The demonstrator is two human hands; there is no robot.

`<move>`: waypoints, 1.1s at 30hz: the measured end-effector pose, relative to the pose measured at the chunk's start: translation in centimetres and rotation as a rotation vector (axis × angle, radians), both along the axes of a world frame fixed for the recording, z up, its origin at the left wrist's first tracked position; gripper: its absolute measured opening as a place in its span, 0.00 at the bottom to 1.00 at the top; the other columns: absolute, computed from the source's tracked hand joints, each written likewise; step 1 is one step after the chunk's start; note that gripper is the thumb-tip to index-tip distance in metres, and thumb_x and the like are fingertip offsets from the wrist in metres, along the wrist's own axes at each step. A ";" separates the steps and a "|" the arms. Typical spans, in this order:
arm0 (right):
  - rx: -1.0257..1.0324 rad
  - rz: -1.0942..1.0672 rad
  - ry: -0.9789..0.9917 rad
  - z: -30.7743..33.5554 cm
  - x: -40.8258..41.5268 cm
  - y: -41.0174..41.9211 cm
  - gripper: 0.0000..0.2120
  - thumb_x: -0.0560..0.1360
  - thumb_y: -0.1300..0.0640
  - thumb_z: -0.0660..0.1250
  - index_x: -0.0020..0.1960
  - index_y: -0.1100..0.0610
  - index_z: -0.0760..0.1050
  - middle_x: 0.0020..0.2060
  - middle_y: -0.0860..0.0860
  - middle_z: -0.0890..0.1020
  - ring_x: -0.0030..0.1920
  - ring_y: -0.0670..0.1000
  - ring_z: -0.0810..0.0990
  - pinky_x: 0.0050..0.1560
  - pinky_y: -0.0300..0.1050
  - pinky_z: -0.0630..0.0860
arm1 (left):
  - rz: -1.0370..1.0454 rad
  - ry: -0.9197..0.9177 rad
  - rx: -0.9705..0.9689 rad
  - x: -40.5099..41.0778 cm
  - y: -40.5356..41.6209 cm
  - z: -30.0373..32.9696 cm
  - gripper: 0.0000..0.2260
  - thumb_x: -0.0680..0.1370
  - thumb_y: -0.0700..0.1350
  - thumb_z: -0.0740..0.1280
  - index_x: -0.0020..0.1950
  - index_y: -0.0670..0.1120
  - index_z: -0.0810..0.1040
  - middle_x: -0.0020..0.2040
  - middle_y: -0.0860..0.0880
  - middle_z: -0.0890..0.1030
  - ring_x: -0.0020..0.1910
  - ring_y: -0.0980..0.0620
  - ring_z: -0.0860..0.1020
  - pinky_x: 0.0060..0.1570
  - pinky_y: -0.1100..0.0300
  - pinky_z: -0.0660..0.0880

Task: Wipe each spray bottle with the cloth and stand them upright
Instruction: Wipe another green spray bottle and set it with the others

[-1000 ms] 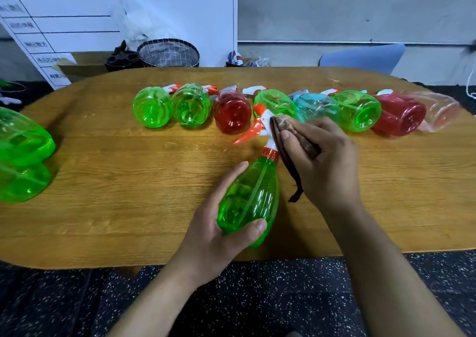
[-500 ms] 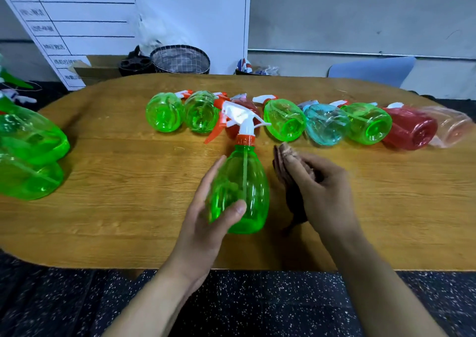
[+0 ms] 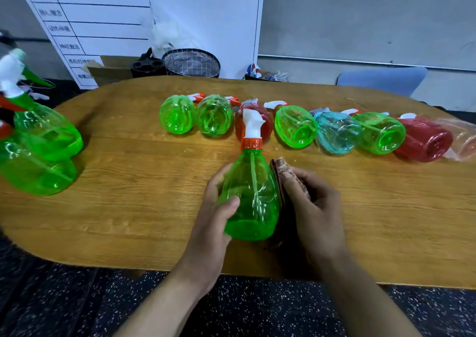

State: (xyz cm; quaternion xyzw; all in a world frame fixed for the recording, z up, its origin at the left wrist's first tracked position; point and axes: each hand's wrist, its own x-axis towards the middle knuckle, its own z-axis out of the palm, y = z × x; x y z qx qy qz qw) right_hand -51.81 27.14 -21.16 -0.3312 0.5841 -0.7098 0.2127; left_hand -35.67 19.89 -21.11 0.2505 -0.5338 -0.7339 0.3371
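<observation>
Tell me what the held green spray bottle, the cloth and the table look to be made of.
Green spray bottle: clear tinted plastic, glossy; the dip tube shows through its wall, and its head is opaque white and orange.
Cloth: soft brown fabric, matte, folded against the bottle; the exact fibre is unclear.
Table: wood or wood-look laminate, smooth with a low sheen; grain lines run along its length.

Place: an office or meeting room
Table: long oval wooden table (image 3: 128, 207)
Wall: a whiteboard (image 3: 144, 14) with a ruled, handwritten chart
Floor: dark, speckled
Clutter: wire mesh bin (image 3: 192, 63), cardboard box (image 3: 110, 69)
Seating: blue chair (image 3: 383, 80) behind the table
</observation>
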 end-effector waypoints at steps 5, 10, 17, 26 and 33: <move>0.005 0.006 0.031 0.0 0.3 0.0 0.06 0.80 0.56 0.71 0.53 0.52 0.87 0.48 0.51 0.88 0.50 0.48 0.85 0.51 0.45 0.80 | -0.038 -0.029 -0.047 0.1 0.1 0.0 0.36 0.71 0.58 0.80 0.76 0.62 0.70 0.68 0.52 0.83 0.69 0.48 0.82 0.65 0.46 0.81; -0.006 -0.026 0.016 0.5 0.2 0.0 0.09 0.81 0.60 0.71 0.51 0.48 0.87 0.47 0.49 0.89 0.49 0.46 0.85 0.51 0.41 0.80 | -0.035 -0.032 0.023 0.1 -0.1 0.0 0.26 0.77 0.59 0.68 0.76 0.65 0.72 0.71 0.56 0.81 0.68 0.51 0.81 0.60 0.46 0.83; 0.015 -0.025 0.045 0.4 0.3 0.0 0.06 0.80 0.57 0.72 0.54 0.52 0.87 0.48 0.51 0.89 0.50 0.50 0.86 0.52 0.51 0.82 | -0.058 -0.074 -0.028 0.1 0.0 0.4 0.33 0.74 0.61 0.73 0.79 0.62 0.70 0.72 0.52 0.80 0.71 0.47 0.80 0.67 0.33 0.78; 0.007 -0.020 0.104 0.6 0.5 0.0 0.08 0.80 0.61 0.72 0.52 0.49 0.86 0.47 0.48 0.89 0.48 0.44 0.85 0.49 0.39 0.80 | -0.034 -0.057 -0.073 0.2 0.1 -0.1 0.41 0.69 0.69 0.79 0.79 0.68 0.67 0.77 0.53 0.76 0.74 0.45 0.77 0.69 0.34 0.75; 0.012 -0.027 0.059 0.3 0.1 -0.1 0.06 0.79 0.55 0.72 0.53 0.51 0.87 0.48 0.50 0.89 0.49 0.47 0.85 0.51 0.44 0.79 | -0.045 0.003 0.004 0.0 -0.1 0.1 0.32 0.72 0.58 0.71 0.77 0.67 0.71 0.71 0.54 0.81 0.69 0.46 0.81 0.57 0.39 0.83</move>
